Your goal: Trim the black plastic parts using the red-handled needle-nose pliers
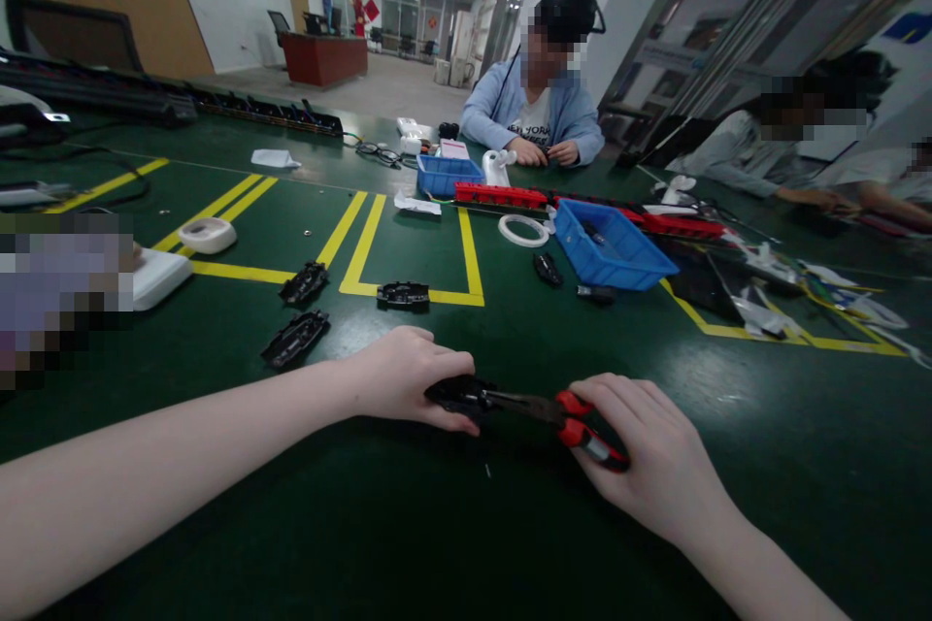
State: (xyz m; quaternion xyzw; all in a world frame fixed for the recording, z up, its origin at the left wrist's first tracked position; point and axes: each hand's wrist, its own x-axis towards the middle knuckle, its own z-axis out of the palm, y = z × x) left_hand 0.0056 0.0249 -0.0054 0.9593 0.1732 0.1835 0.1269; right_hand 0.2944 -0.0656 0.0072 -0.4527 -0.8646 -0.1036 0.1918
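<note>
My left hand (415, 374) grips a black plastic housing (460, 394) just above the green table, its fingers wrapped round the left end. In my right hand (648, 441) are needle-nose pliers (528, 405) with red and black handles. The plier jaws reach left and touch the right end of the housing; whether they clamp on anything there is too dark to make out. Three similar black plastic parts, a near one (295, 340), a far one (304, 283) and a right one (403, 295), lie on the table beyond my left forearm. A tiny pale sliver (487, 471) lies below the housing.
A blue bin (612, 247) stands beyond my right hand, with small black parts (547, 269) beside it. Farther back are a white ring (523, 231), a red strip (502, 195) and another blue bin (448, 175). A tape roll (208, 234) lies left. Co-workers sit across the table.
</note>
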